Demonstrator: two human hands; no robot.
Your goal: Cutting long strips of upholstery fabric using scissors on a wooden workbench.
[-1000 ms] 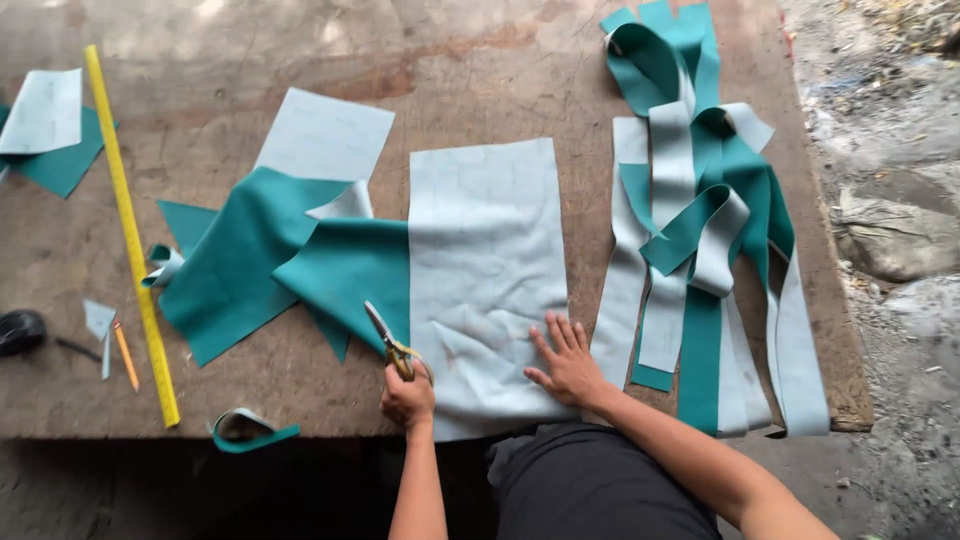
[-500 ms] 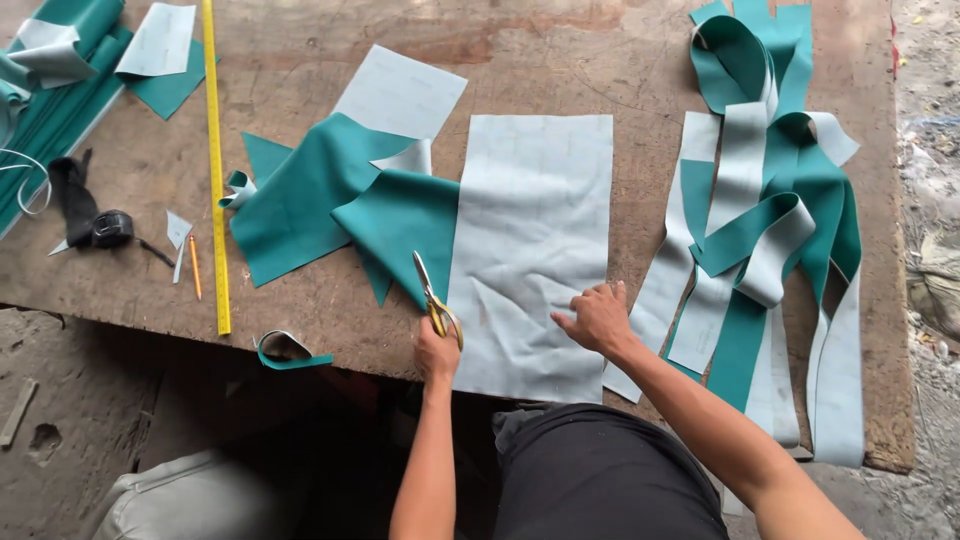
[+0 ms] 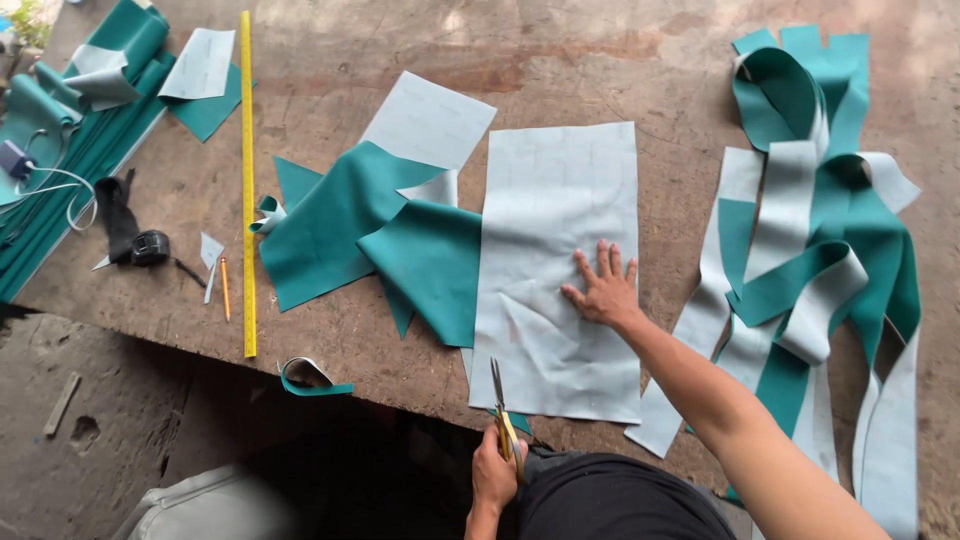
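L hand: your left hand (image 3: 494, 470) sits at the near table edge, grip closed round the handles of the scissors (image 3: 502, 415).
Scissors: yellow handles, blades pointing away from you, tips at the near edge of the pale grey sheet (image 3: 560, 270). Can't tell if blades are parted or shut.
R hand: your right hand (image 3: 600, 285) lies flat on the grey sheet, fingers spread, palm down. Grip holds nothing, just presses the sheet.
Grey sheet: tall rectangle, mid-table, a bit creased near your R hand. Its left edge lies over the teal piece (image 3: 425, 265).
Teal piece: folded, w/ a 2nd teal piece (image 3: 330, 225) just left of it, touching. Another pale rectangle (image 3: 428, 120) lies behind them.
Strips: heap of teal and grey strips (image 3: 810, 250) on the right, looped and overlapping, near the R forearm, apart from the grey sheet.
Ruler: long yellow ruler (image 3: 246, 180) runs near-to-far on the left, well apart from both hands.
Small bits: orange pencil (image 3: 225, 288) just left of the ruler; black strap w/ round black object (image 3: 135, 240) further left; curled teal offcut (image 3: 308, 377) at the near edge.
Far left: stacked teal rolls (image 3: 60, 130) w/ a white cable across them.
Table: worn brown wooden table (image 3: 600, 60) carries it all.
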